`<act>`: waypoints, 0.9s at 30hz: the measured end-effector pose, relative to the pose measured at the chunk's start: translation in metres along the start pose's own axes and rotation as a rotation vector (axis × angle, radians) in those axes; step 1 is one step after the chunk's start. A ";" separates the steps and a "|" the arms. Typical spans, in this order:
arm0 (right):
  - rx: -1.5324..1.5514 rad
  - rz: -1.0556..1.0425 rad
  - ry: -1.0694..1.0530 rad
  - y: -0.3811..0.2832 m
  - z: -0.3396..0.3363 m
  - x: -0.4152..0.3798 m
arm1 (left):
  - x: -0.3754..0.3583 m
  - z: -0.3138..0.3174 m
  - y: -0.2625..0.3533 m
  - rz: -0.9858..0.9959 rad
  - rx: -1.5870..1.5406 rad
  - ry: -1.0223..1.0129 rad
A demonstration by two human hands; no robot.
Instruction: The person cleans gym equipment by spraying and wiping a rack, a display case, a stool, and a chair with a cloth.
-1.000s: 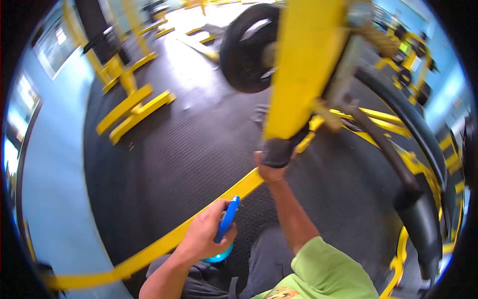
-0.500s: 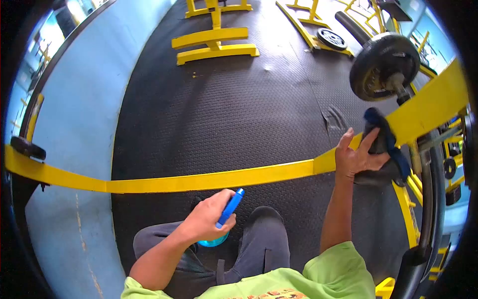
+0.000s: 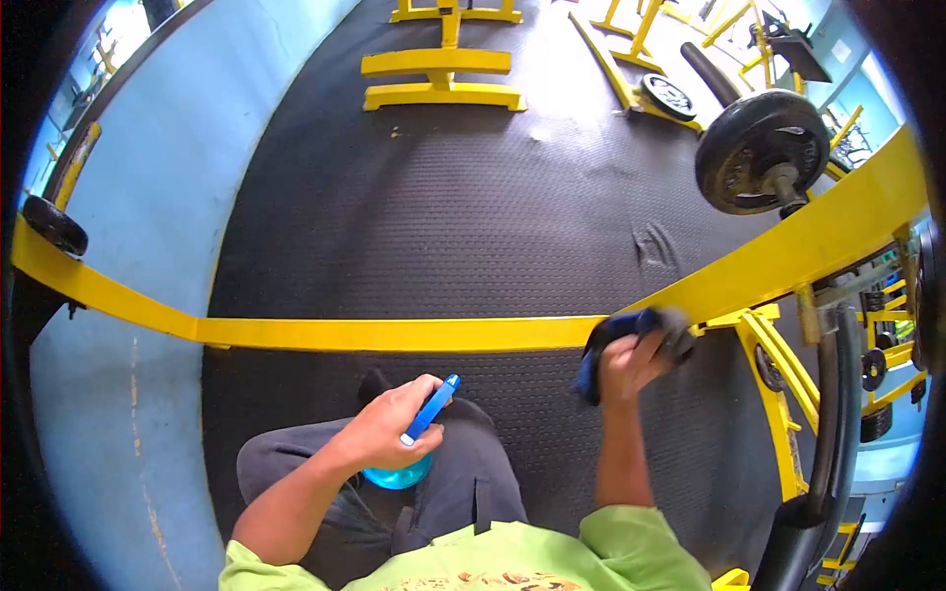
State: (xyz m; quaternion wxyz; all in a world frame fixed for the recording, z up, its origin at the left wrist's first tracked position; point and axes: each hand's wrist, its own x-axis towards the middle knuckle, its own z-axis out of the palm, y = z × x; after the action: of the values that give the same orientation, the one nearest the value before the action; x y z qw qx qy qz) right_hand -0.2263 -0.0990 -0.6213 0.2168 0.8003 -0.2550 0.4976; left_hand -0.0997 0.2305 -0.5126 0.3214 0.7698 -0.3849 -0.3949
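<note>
The left hand is closed around the neck of the bottle, whose blue head sticks up past the fingers and tilts away to the right. The bottle's teal body shows just below that hand, over the person's lap.

The right hand grips the cloth, dark and bunched. The cloth spreads past the fingers on both sides and overlaps the near edge of the yellow beam, close to where the beam bends and rises to the right. Hand and cloth are partly blurred, so whether the cloth presses on the beam cannot be told. The cloth is well apart from the bottle, which lies to its left and nearer the person.

The beam crosses in front of both hands. Beyond its far edge, toward the right end, a black plate sits on a bar. At the beam's left end, near the blue wall, is a smaller black disc. Dark matting covers the floor, its left edge along the wall.
</note>
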 end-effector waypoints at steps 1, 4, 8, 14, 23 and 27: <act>-0.061 0.119 -0.081 0.003 0.020 -0.001 | -0.004 0.004 -0.001 0.044 -0.047 0.088; -0.235 -0.032 -0.412 0.027 0.073 -0.016 | -0.030 0.002 0.005 0.028 -0.071 0.211; -0.231 -0.082 -1.089 0.005 0.081 -0.054 | -0.063 -0.022 0.002 -0.102 -0.098 0.180; 0.314 0.168 -0.905 0.001 0.071 -0.069 | -0.102 -0.029 -0.039 -0.177 -0.020 0.438; 0.232 0.050 -0.364 0.011 0.016 0.041 | -0.123 -0.022 -0.057 -0.064 0.043 0.499; 0.363 -0.045 -0.487 0.028 0.027 0.014 | -0.125 -0.030 -0.047 -0.093 0.027 0.427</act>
State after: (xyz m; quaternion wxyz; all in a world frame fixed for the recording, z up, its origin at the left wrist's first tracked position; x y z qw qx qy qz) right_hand -0.2201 -0.1392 -0.6166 0.0140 0.9272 -0.1885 0.3235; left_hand -0.1075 0.3652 -0.4905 0.3665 0.8571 -0.2776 -0.2322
